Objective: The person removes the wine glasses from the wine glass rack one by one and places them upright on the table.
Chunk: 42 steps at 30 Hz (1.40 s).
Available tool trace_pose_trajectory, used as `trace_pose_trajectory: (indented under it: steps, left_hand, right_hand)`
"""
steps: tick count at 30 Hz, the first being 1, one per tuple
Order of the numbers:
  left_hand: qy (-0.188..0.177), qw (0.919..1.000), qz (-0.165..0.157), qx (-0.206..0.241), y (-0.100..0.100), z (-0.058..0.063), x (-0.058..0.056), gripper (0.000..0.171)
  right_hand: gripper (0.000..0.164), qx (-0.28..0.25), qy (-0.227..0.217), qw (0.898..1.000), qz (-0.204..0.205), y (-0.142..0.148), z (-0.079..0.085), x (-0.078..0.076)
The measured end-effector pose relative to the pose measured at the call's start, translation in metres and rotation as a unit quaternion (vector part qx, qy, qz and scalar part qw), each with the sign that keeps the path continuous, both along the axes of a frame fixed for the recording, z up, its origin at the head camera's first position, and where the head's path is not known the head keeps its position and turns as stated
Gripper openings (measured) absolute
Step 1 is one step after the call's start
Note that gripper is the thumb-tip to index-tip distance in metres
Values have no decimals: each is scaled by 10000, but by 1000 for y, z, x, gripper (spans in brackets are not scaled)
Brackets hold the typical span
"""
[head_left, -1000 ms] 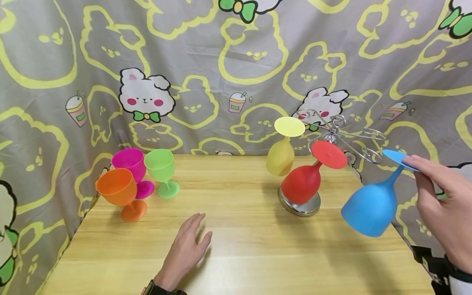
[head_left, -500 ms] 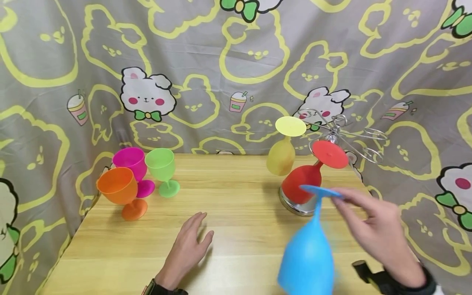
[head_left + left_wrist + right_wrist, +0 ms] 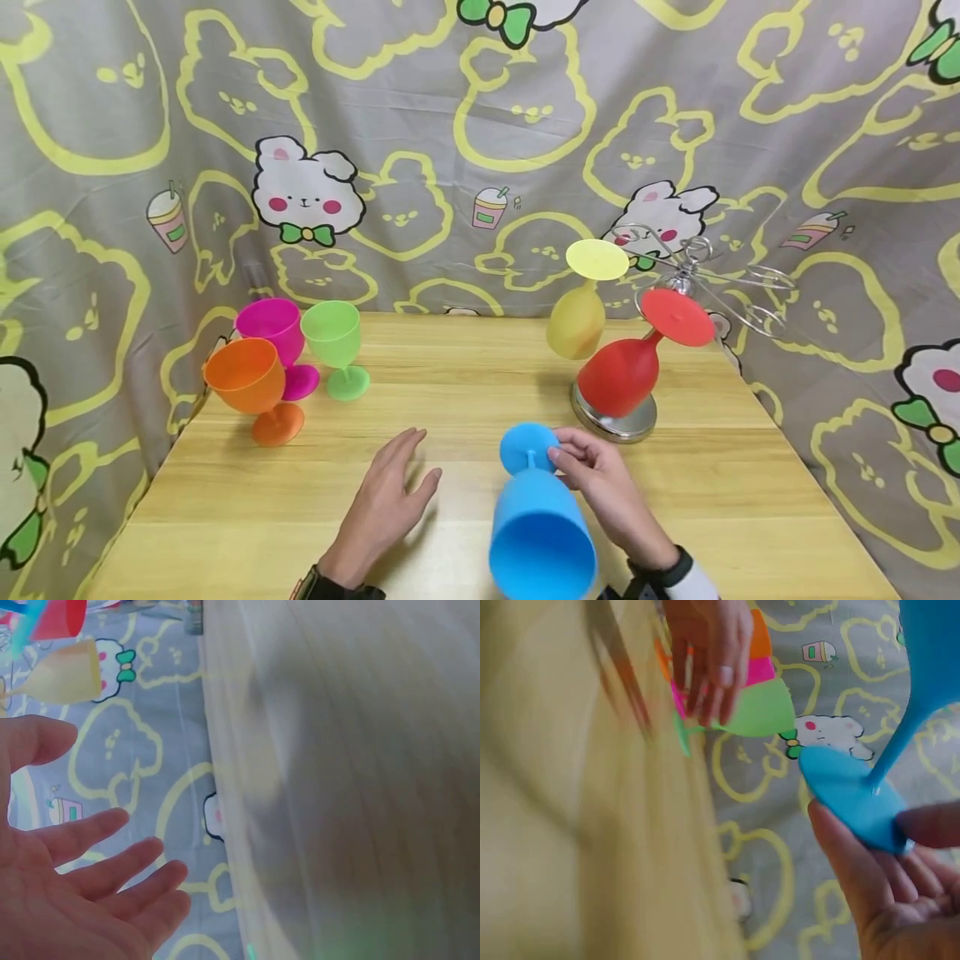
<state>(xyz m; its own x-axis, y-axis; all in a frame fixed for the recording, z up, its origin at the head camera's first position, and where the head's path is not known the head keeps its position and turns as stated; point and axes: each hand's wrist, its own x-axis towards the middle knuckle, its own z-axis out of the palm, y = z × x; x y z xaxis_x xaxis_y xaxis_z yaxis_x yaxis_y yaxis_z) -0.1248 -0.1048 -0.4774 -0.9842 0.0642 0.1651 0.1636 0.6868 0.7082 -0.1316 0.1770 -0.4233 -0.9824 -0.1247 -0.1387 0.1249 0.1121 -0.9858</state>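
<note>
My right hand (image 3: 611, 496) pinches the round foot of a blue goblet (image 3: 536, 525) between thumb and fingers, near the front middle of the table. The goblet is tilted, its mouth toward me and its foot pointing away. In the right wrist view the thumb lies on one face of the blue foot (image 3: 847, 795) and the fingers behind it. Left of the goblet, my left hand (image 3: 386, 500) holds nothing, its fingers extended and the thumb apart. A red goblet (image 3: 618, 377) and a yellow goblet (image 3: 577, 321) hang upside down on a metal rack (image 3: 684, 279).
At the left stand an orange goblet (image 3: 247, 379), a magenta goblet (image 3: 273, 329) and a green goblet (image 3: 332, 333), all upright on the wooden table (image 3: 450, 375). The rack's bare wire arms (image 3: 750, 300) reach out to the right. A patterned curtain (image 3: 420, 100) hangs behind the table.
My right hand has carried the blue goblet from beside the rack leftward and toward me, and the goblet has tipped so its mouth faces me. The left hand has stayed in place.
</note>
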Motion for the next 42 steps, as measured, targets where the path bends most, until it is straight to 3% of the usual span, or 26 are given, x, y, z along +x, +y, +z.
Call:
trace_pose_trajectory:
  steps: [7,16,18,23,26,35,42]
  left_hand:
    - [171,9994,-139,256,7,5,-2,60]
    - [502,9957,-397,668,24,14,-3,60]
    - [620,9934,-504,818,28,16,-3,60]
    - [767,9780,-734,1793,43,18,-3,50]
    - [842,9727,-579,2083,50,18,-2,41]
    - [1287,9728,82,1926,59,16,0,26]
    - [1214,9733,148,1943,60,18,0,27]
  right_hand:
    - [26,-1327,-300,9900,-365,-16,-33,-8]
    - [42,-2336,-814,9687,-179,-36,-49,-9]
    - [44,-2423,-897,9659,-168,-44,-52,-8]
    - [45,-2762,-1065,9551,-144,-62,-54,-6]
    - [43,-2901,-1070,9509,-84,-70,-53,-3]
    - [42,-3063,-1189,9444,-144,-81,-52,1]
    - [41,-2925,-1156,9492,-132,-81,-52,2]
